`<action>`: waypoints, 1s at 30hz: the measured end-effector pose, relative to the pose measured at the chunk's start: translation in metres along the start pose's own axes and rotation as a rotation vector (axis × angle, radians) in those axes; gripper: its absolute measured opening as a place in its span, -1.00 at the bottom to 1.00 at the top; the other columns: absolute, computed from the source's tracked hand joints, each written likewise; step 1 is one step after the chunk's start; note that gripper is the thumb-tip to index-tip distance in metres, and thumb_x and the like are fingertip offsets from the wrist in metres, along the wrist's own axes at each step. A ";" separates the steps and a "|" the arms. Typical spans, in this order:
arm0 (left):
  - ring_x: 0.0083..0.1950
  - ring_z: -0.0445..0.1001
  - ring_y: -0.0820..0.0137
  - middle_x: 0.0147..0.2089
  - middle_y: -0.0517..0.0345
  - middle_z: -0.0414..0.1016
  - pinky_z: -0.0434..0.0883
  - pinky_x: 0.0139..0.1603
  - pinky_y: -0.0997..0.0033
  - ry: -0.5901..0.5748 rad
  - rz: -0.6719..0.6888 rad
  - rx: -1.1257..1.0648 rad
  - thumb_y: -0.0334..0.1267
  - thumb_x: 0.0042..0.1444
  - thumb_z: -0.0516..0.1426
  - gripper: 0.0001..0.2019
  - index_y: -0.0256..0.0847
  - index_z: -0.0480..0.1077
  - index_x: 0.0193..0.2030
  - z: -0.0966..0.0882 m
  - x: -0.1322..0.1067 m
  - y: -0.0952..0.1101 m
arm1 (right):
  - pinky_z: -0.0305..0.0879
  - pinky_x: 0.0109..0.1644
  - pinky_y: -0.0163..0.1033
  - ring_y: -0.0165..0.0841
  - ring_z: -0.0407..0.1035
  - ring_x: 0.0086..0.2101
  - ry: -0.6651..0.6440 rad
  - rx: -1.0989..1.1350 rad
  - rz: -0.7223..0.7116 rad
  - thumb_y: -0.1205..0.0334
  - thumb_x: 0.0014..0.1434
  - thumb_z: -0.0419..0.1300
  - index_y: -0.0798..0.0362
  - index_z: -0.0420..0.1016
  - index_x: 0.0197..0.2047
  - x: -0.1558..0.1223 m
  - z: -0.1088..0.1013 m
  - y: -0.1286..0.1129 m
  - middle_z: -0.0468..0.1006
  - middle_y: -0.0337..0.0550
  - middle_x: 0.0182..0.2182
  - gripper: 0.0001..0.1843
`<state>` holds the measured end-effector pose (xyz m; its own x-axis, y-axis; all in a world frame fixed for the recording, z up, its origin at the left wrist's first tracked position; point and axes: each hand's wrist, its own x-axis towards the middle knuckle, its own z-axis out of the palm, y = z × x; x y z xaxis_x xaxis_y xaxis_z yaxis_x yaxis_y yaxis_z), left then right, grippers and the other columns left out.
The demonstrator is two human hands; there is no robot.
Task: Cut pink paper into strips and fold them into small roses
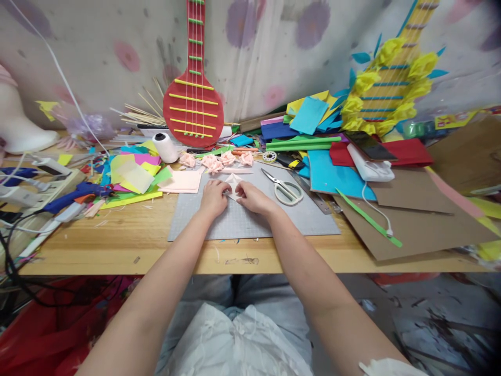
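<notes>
A small piece of pale pink paper [234,180], with a folded point at its far end, is between my two hands over the grey cutting mat [230,224]. My left hand [214,197] has its fingers curled on the paper's left side. On the right side, my right hand [251,197] pinches it. Fingers cover part of the folds. Just beyond lie several crumpled pale pink paper flowers [213,163]. Flat pink sheets [182,180] rest left of my left hand. White-handled scissors [287,192] lie to the right of my right hand, blades pointing away to the left.
A red paper lute [193,109] leans at the back; a yellow one with paper flowers [385,89] stands back right. A thread spool [165,148], a blue glue gun [74,197] and power strip are left. Cardboard [410,224], a metal ruler [313,196] and a phone [370,145] are right.
</notes>
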<state>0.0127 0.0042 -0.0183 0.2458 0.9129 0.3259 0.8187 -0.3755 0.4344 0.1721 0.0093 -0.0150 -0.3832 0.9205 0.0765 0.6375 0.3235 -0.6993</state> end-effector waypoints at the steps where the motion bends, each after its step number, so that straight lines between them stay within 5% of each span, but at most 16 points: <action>1: -0.03 0.26 0.21 -0.21 0.07 0.37 0.26 -0.01 0.14 0.008 0.001 -0.015 -0.58 -0.17 -0.03 -0.67 -0.13 0.38 -0.33 0.000 0.000 -0.001 | 0.18 -0.23 -0.32 -0.46 0.21 -0.36 -0.008 0.017 -0.006 0.47 -0.11 0.14 0.08 0.24 -0.28 0.000 0.000 0.002 0.30 -0.26 -0.36 -0.73; 8: 0.07 0.25 0.23 -0.03 -0.03 0.31 0.25 0.10 0.17 0.136 -0.050 -0.108 -0.58 -0.20 -0.04 -0.57 -0.21 0.27 -0.13 0.001 0.005 -0.009 | 0.19 -0.23 -0.34 -0.48 0.21 -0.36 -0.041 0.075 -0.038 0.53 -0.14 0.11 0.08 0.23 -0.30 0.002 -0.002 0.007 0.30 -0.25 -0.35 -0.71; 16: 0.14 0.25 0.30 0.06 0.05 0.36 0.21 0.17 0.24 0.007 0.179 -0.013 -0.55 -0.17 -0.02 -0.52 -0.19 0.34 -0.06 -0.008 0.029 -0.026 | 0.20 -0.25 -0.34 -0.48 0.23 -0.37 -0.035 0.128 -0.045 0.49 -0.16 0.12 0.09 0.25 -0.27 0.001 -0.003 0.009 0.32 -0.26 -0.35 -0.69; 21: 0.00 0.35 0.30 -0.08 0.10 0.47 0.26 0.08 0.25 -0.057 0.299 0.141 -0.42 -0.03 0.01 -0.74 -0.16 0.44 -0.22 -0.011 0.038 -0.028 | 0.20 -0.24 -0.30 -0.42 0.23 -0.34 0.058 0.042 -0.024 0.27 -0.12 0.23 0.07 0.27 -0.28 -0.004 -0.004 -0.007 0.34 -0.25 -0.35 -0.70; 24: -0.06 0.37 0.26 -0.18 0.03 0.50 0.27 0.00 0.21 0.000 0.291 0.234 -0.34 0.06 -0.02 -0.78 -0.19 0.46 -0.30 -0.013 0.031 -0.023 | 0.17 -0.15 -0.23 -0.30 0.21 -0.19 0.170 -0.182 -0.078 0.17 -0.09 0.24 0.04 0.32 -0.31 -0.009 -0.002 -0.018 0.35 -0.17 -0.27 -0.74; 30: -0.06 0.34 0.18 -0.21 -0.06 0.48 0.21 -0.04 0.12 0.132 0.264 0.365 -0.34 0.06 -0.01 -0.79 -0.23 0.46 -0.32 -0.012 0.012 -0.011 | 0.15 -0.13 -0.21 -0.26 0.18 -0.14 0.360 -0.341 -0.041 0.43 0.00 0.04 0.04 0.33 -0.23 -0.005 0.003 -0.018 0.39 -0.09 -0.23 -0.77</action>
<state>0.0006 0.0172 -0.0085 0.4214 0.7565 0.5001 0.8719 -0.4896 0.0058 0.1601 -0.0015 -0.0048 -0.1961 0.9033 0.3815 0.8321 0.3591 -0.4227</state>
